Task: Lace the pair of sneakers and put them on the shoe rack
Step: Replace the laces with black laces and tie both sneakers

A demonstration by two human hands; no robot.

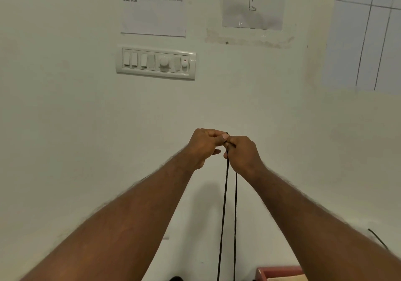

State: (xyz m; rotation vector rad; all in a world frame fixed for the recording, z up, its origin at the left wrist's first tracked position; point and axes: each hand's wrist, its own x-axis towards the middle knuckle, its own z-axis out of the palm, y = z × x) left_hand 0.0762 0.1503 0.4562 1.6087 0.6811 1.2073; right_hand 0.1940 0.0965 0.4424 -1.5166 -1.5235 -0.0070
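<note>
1. A switch panel [156, 63] is fixed to the pale wall [65, 107], below a printed sheet [154, 9] taped up.
2. The left hand [206, 146] is raised in front of the wall with its fingers curled in. Its thumb and forefinger pinch the top of a black shoelace [224, 193].
3. The shoelace hangs from the 2 hands in 2 strands, side by side, that run straight down past the bottom edge of the view, between the forearms.
4. The right hand [243, 154] touches the left at the fingertips. Its fingers are curled round the same shoelace just below the left hand's pinch.
5. A sheet with an outline drawing of a leg [252, 2] is taped higher up the wall.
6. A red box [280, 272] shows at the bottom edge, right of the strands.
</note>
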